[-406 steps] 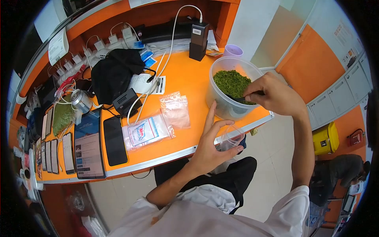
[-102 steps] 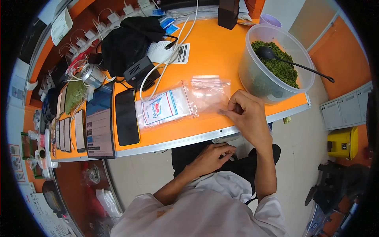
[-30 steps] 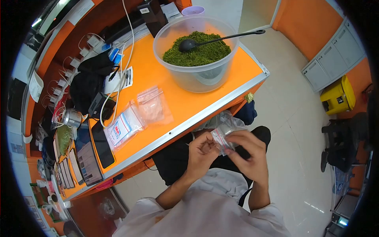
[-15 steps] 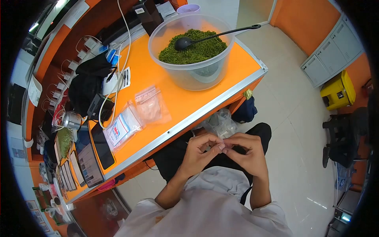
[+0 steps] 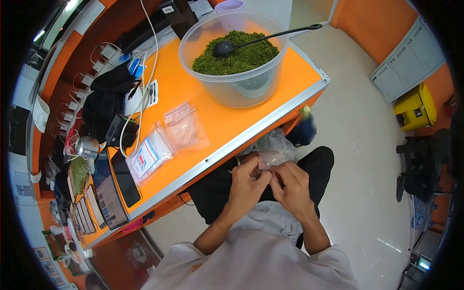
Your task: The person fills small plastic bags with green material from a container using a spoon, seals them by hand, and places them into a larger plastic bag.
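Observation:
Over my lap, my left hand (image 5: 247,183) and my right hand (image 5: 294,188) pinch a small clear plastic bag (image 5: 267,159) with a reddish edge between them. Beyond them on the orange table (image 5: 232,126) stands a large clear tub (image 5: 251,92) of chopped green material (image 5: 241,60). A black spoon (image 5: 224,48) lies on that material, its handle over the tub's right rim. Left of the tub are a stack of flat clear bags (image 5: 182,126) and a pack with a blue and red label (image 5: 149,155).
Phones (image 5: 126,181) and a tablet (image 5: 110,203) lie at the table's left end, near a white cable (image 5: 157,48) and a black bag (image 5: 104,104). A crumpled clear plastic bag (image 5: 278,142) hangs below the table's edge. A yellow bin (image 5: 416,108) stands at the right.
The small bag now shows above my fingertips, where it was mostly hidden. My right hand has shifted left and its fingers have curled more. The view has shifted slightly.

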Tool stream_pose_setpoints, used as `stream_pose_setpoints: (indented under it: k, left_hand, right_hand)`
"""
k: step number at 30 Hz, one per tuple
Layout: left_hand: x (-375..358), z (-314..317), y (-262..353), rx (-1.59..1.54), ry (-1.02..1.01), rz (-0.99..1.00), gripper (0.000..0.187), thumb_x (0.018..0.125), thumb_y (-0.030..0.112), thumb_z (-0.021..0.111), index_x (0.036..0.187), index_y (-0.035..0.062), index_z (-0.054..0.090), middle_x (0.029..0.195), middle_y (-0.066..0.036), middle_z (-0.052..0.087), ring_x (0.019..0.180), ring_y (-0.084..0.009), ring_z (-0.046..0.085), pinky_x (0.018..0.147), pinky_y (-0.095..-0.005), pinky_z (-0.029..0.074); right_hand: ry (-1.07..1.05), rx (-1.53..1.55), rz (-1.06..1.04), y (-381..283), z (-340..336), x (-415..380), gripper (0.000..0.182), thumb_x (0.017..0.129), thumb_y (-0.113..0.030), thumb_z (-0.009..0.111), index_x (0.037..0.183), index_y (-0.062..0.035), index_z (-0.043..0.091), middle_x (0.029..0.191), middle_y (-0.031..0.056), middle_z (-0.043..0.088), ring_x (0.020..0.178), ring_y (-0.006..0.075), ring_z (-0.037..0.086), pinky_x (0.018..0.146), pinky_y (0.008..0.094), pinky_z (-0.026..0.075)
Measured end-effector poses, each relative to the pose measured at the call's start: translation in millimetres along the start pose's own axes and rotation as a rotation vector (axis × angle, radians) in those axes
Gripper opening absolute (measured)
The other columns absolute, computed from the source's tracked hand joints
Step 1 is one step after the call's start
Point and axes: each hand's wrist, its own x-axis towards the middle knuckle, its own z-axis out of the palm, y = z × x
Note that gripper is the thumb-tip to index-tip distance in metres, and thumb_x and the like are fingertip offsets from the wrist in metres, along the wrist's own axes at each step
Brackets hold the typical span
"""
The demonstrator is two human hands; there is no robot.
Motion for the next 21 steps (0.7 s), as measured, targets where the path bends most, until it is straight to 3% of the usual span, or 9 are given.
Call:
stream_pose_setpoints:
  k: [2, 6, 8, 10, 13, 15, 19, 21]
  left_hand:
    - [-0.9, 10.3, -3.2, -0.04, 0.047, -0.013, 0.011, 0.087, 0.001, 0.067, 0.083, -0.0048, 0.059, 0.069, -0.005, 0.06, 0.066, -0.0049, 0.052, 0.057, -0.0276, 0.044]
    - [-1.7, 16.6, 6.1, -0.039, 0.124, -0.025, 0.014, 0.088, 0.001, 0.066, 0.08, -0.0041, 0.057, 0.066, -0.004, 0.058, 0.063, -0.0047, 0.051, 0.055, -0.0277, 0.042]
    - [-6.9, 17.5, -6.0, 0.003, 0.125, -0.009, 0.011, 0.09, 0.001, 0.064, 0.081, -0.004, 0.059, 0.066, 0.0, 0.056, 0.064, -0.0024, 0.048, 0.054, -0.0262, 0.039]
    - [-8.1, 17.0, -14.6, 0.047, 0.122, 0.004, 0.01, 0.092, 0.001, 0.062, 0.083, -0.0039, 0.062, 0.066, 0.004, 0.055, 0.066, -0.0001, 0.044, 0.053, -0.0247, 0.035]
    - [0.7, 8.9, -18.5, 0.074, 0.085, -0.009, 0.014, 0.094, 0.002, 0.059, 0.082, -0.0052, 0.058, 0.062, -0.002, 0.053, 0.061, -0.0046, 0.046, 0.052, -0.029, 0.036]
    - [6.0, 2.8, -24.5, 0.215, 0.084, 0.157, 0.02, 0.093, 0.009, 0.061, 0.082, -0.007, 0.058, 0.067, -0.02, 0.061, 0.054, -0.0283, 0.059, 0.055, -0.0425, 0.045]
    - [4.3, 3.8, -16.0, 0.256, 0.039, 0.232, 0.017, 0.092, 0.005, 0.061, 0.081, -0.0068, 0.06, 0.066, -0.02, 0.06, 0.054, -0.0301, 0.056, 0.055, -0.0396, 0.044]
    - [0.6, 0.2, -14.9, 0.414, 0.026, 0.119, 0.018, 0.09, 0.006, 0.064, 0.079, -0.0063, 0.06, 0.069, -0.021, 0.062, 0.057, -0.0343, 0.061, 0.056, -0.0405, 0.046]
  right_hand:
    - [0.173, -0.06, -0.018, -0.3, 11.4, -3.9, 0.02, 0.075, 0.012, 0.073, 0.093, 0.0044, 0.068, 0.074, 0.0125, 0.061, 0.062, 0.024, 0.062, 0.055, 0.0333, 0.049]
    - [0.251, -0.083, -0.006, 4.2, 21.0, -13.5, 0.02, 0.076, 0.013, 0.074, 0.092, 0.0044, 0.067, 0.074, 0.0121, 0.06, 0.06, 0.023, 0.061, 0.053, 0.0322, 0.048]
    - [0.321, -0.083, 0.145, 7.1, 20.5, -17.6, 0.023, 0.073, 0.012, 0.075, 0.091, 0.0035, 0.064, 0.076, 0.0137, 0.06, 0.066, 0.0295, 0.062, 0.058, 0.0384, 0.051]
    - [0.284, -0.09, 0.108, 7.5, 16.6, -10.9, 0.022, 0.073, 0.011, 0.075, 0.091, 0.0029, 0.063, 0.077, 0.0136, 0.06, 0.067, 0.0299, 0.062, 0.059, 0.0387, 0.052]
    - [0.169, -0.115, 0.022, 7.9, 10.0, -2.9, 0.021, 0.075, 0.009, 0.075, 0.09, 0.0018, 0.063, 0.079, 0.0136, 0.061, 0.069, 0.0312, 0.063, 0.062, 0.0396, 0.052]
    - [0.093, -0.131, -0.031, 8.4, 10.0, -1.0, 0.02, 0.076, 0.008, 0.075, 0.091, 0.0012, 0.062, 0.081, 0.0137, 0.061, 0.07, 0.0321, 0.064, 0.063, 0.0402, 0.053]
    - [0.035, -0.071, 0.025, 15.3, 9.4, -2.9, 0.019, 0.078, 0.007, 0.073, 0.091, 0.0014, 0.061, 0.084, 0.0156, 0.062, 0.073, 0.0355, 0.065, 0.065, 0.0423, 0.053]
    - [0.029, -0.018, 0.091, 21.7, 6.8, -3.2, 0.019, 0.077, 0.007, 0.073, 0.091, 0.0015, 0.061, 0.084, 0.0164, 0.063, 0.074, 0.0365, 0.065, 0.066, 0.043, 0.054]
